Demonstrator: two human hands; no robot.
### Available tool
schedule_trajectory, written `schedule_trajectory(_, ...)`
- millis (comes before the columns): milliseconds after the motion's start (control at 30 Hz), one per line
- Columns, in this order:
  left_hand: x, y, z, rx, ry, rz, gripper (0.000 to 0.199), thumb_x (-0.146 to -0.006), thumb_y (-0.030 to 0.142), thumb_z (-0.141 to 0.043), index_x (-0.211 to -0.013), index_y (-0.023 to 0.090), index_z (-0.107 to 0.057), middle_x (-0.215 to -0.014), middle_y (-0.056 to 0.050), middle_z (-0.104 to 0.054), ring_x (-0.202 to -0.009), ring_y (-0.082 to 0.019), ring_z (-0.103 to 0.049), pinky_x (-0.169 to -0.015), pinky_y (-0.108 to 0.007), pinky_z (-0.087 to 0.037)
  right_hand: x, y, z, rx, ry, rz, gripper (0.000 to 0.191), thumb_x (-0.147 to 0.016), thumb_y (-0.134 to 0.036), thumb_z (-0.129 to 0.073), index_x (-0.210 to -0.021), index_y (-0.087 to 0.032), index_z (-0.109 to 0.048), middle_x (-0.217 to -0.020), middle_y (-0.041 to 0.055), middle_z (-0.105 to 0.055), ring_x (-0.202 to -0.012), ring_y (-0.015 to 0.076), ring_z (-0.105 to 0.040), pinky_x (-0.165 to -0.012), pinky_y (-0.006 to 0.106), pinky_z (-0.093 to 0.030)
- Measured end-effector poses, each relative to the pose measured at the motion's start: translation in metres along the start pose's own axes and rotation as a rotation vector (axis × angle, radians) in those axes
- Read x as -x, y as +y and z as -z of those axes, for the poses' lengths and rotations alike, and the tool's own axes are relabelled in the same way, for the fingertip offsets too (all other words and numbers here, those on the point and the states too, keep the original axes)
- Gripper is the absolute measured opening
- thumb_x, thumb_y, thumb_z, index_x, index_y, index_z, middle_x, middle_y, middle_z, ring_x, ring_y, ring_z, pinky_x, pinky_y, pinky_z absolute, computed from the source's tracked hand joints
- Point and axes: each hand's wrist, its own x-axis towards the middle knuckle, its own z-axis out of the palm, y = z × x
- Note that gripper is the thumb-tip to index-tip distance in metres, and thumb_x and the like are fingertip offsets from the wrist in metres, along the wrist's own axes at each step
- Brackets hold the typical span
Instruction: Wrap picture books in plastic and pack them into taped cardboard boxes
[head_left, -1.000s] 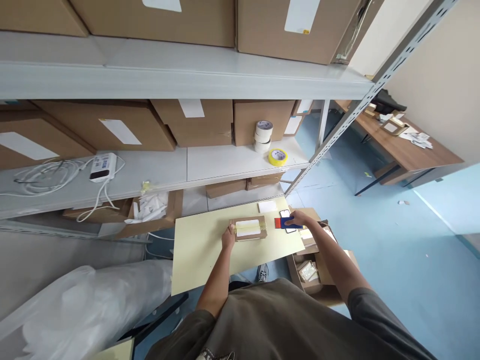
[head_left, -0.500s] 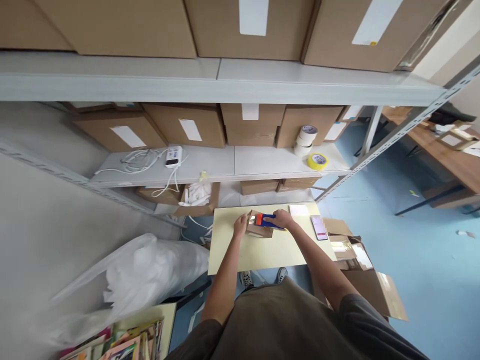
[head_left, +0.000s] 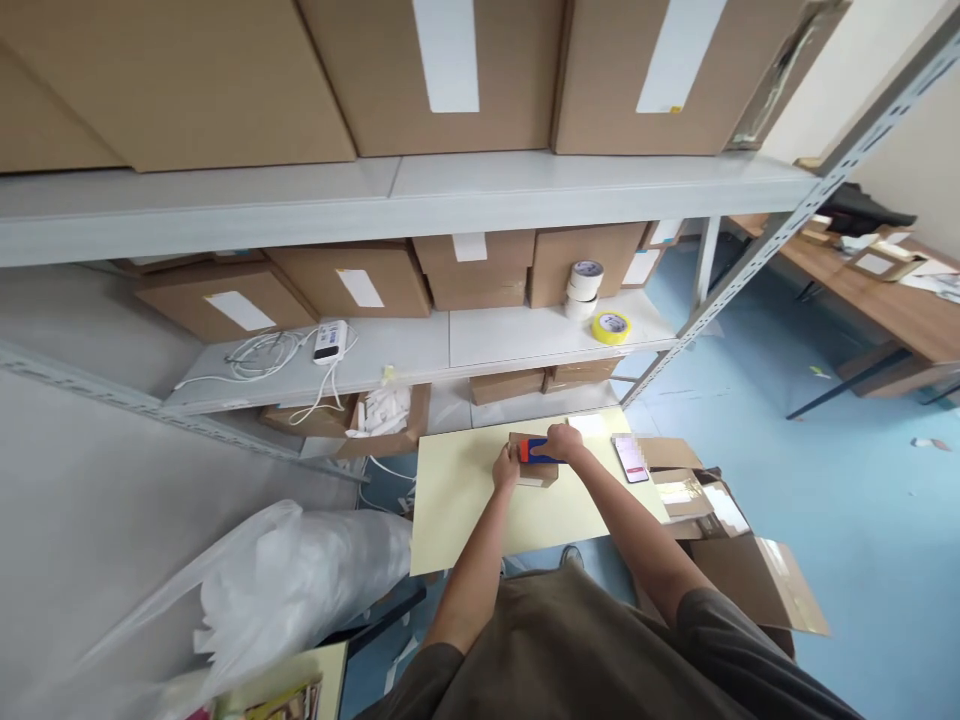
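Observation:
A small cardboard box (head_left: pixel 541 474) lies on the pale yellow tabletop (head_left: pixel 457 500). My left hand (head_left: pixel 506 468) is closed on the box's left end, its fingertips partly hidden. A blue and orange tape dispenser (head_left: pixel 534 450) rests across the top of the box, its orange end close to my left fingers. My right hand (head_left: pixel 562 443) is wrapped round the dispenser's right part. Whether tape runs from it cannot be made out.
A phone (head_left: pixel 630 458) and a white paper (head_left: pixel 587 425) lie on the tabletop's right side. Shelving ahead carries boxes, tape rolls (head_left: pixel 611 327) and a power strip (head_left: pixel 330 342). Opened cartons (head_left: pixel 742 580) stand to the right, and a white plastic bag (head_left: pixel 300 580) to the left.
The left end of the box, raised and open before, now looks closed down under the dispenser. My left hand has come nearer to my right. The camera view has shifted.

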Motion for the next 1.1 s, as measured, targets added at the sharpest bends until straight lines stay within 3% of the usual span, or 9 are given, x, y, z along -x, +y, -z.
schedule_trajectory(100, 0.007, 0.016, -0.037, -0.025, -0.009, 0.005, 0.051, -0.108, 0.050, -0.036, -0.140, 0.021, -0.064, -0.127, -0.014, -0.076, -0.112, -0.029, -0.073, -0.090, -0.035, -0.052, 0.012, 0.041, 0.007, 0.016, 0.043, -0.074, 0.060, -0.075, -0.068, -0.081, -0.106, -0.017, -0.077, -0.109, 0.0196, -0.077, -0.102, 0.0340, -0.073, -0.079, 0.035, -0.053)
schedule_trajectory(200, 0.011, 0.024, -0.057, -0.051, 0.000, -0.001, 0.055, -0.107, 0.054, -0.037, -0.145, 0.021, -0.061, -0.133, -0.014, -0.074, -0.119, -0.029, -0.070, -0.093, -0.035, -0.051, 0.028, 0.094, 0.012, -0.024, 0.033, -0.065, 0.059, -0.076, -0.073, -0.077, -0.095, -0.018, -0.078, -0.102, 0.0175, -0.078, -0.094, 0.0315, -0.074, -0.072, 0.032, -0.051)
schedule_trajectory(400, 0.007, 0.026, -0.058, -0.127, -0.008, -0.035, 0.054, -0.107, 0.053, -0.036, -0.140, 0.021, -0.065, -0.130, -0.015, -0.074, -0.118, -0.032, -0.070, -0.094, -0.036, -0.050, 0.060, 0.216, 0.021, -0.142, 0.036, -0.167, 0.055, -0.078, -0.070, -0.079, -0.086, -0.016, -0.076, -0.094, 0.0164, -0.079, -0.080, 0.0275, -0.071, -0.062, 0.032, -0.044)
schedule_trajectory(500, 0.001, 0.023, -0.053, -0.140, -0.013, -0.042, 0.052, -0.107, 0.050, -0.037, -0.138, 0.020, -0.066, -0.132, -0.017, -0.073, -0.121, -0.033, -0.069, -0.096, -0.038, -0.050, 0.062, 0.238, 0.017, -0.216, 0.010, -0.185, 0.053, -0.077, -0.068, -0.080, -0.085, -0.015, -0.076, -0.091, 0.0145, -0.079, -0.076, 0.0250, -0.070, -0.061, 0.030, -0.044)
schedule_trajectory(567, -0.004, 0.017, -0.044, -0.107, -0.020, -0.039, 0.051, -0.107, 0.051, -0.040, -0.133, 0.019, -0.069, -0.130, -0.017, -0.074, -0.122, -0.033, -0.068, -0.098, -0.037, -0.050, 0.055, 0.231, 0.011, -0.239, 0.010, -0.182, 0.056, -0.075, -0.070, -0.080, -0.086, -0.016, -0.076, -0.091, 0.0123, -0.078, -0.078, 0.0240, -0.070, -0.062, 0.028, -0.044)
schedule_trajectory(667, -0.016, -0.002, -0.019, 0.045, -0.049, -0.047, 0.048, -0.106, 0.051, -0.043, -0.125, 0.018, -0.072, -0.128, -0.015, -0.075, -0.123, -0.030, -0.068, -0.100, -0.034, -0.051, 0.040, 0.196, -0.003, -0.261, 0.019, -0.146, 0.060, -0.071, -0.075, -0.081, -0.084, -0.017, -0.076, -0.089, 0.0099, -0.078, -0.081, 0.0232, -0.071, -0.063, 0.026, -0.044)
schedule_trajectory(767, -0.026, -0.029, 0.018, 0.134, -0.026, 0.024, 0.046, -0.106, 0.050, -0.046, -0.126, 0.017, -0.071, -0.131, -0.014, -0.075, -0.123, -0.027, -0.069, -0.099, -0.033, -0.052, 0.024, 0.141, -0.021, -0.277, -0.001, -0.065, 0.060, -0.073, -0.078, -0.077, -0.080, -0.018, -0.076, -0.085, 0.0084, -0.078, -0.080, 0.0226, -0.071, -0.062, 0.025, -0.043)
schedule_trajectory(900, -0.030, -0.057, 0.060, 0.065, 0.131, 0.111, 0.044, -0.103, 0.047, -0.051, -0.131, 0.018, -0.068, -0.136, -0.014, -0.072, -0.127, -0.027, -0.067, -0.103, -0.033, -0.051, 0.005, 0.061, -0.040, -0.226, 0.025, -0.022, 0.059, -0.079, -0.078, -0.071, -0.086, -0.020, -0.077, -0.092, 0.0092, -0.079, -0.082, 0.0228, -0.073, -0.061, 0.025, -0.043)
schedule_trajectory(1100, -0.025, -0.062, 0.072, 0.134, 0.024, -0.054, 0.053, -0.102, 0.058, -0.049, -0.138, 0.023, -0.065, -0.138, -0.011, -0.071, -0.125, -0.028, -0.068, -0.102, -0.034, -0.051, -0.022, -0.015, -0.049, -0.069, 0.002, 0.008, 0.054, -0.081, -0.070, -0.073, -0.097, -0.019, -0.079, -0.107, 0.0133, -0.080, -0.097, 0.0269, -0.075, -0.066, 0.026, -0.046)
